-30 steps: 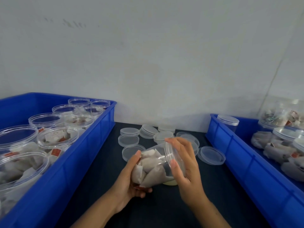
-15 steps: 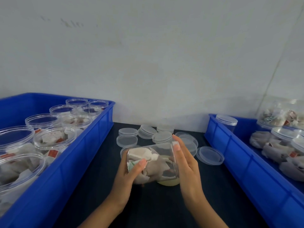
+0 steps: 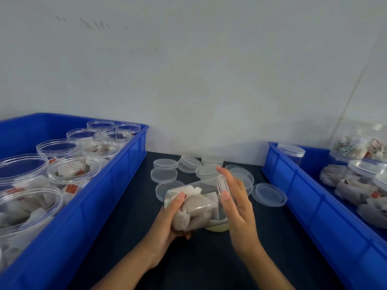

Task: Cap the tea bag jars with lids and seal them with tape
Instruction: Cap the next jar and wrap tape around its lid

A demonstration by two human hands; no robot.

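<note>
Dark tabletop (image 3: 117,237) pushed up against a pale grey wall (image 3: 188,70), with the working strip squeezed between two bins. Over the middle of that strip, the clear plastic jar stuffed with tea bags (image 3: 195,208) is held on its side, mouth end pointing right. The left hand (image 3: 167,222) grasps its base end, thumb wrapped over the top. The right hand (image 3: 236,204) is at the mouth end, fingers curled around the clear round lid (image 3: 223,186) sitting on the rim. Under the jar there's something pale yellow (image 3: 216,228) peeking out, can't tell what it is.

Just behind the hands, loose clear lids (image 3: 188,164) are scattered toward the wall, one lying close to the right bin's edge. The blue plastic bin on the left (image 3: 94,206) is packed with open jars of tea bags (image 3: 73,170). The blue bin on the right (image 3: 314,206) holds capped jars (image 3: 291,150). The open table is mostly the stretch nearest the camera.
</note>
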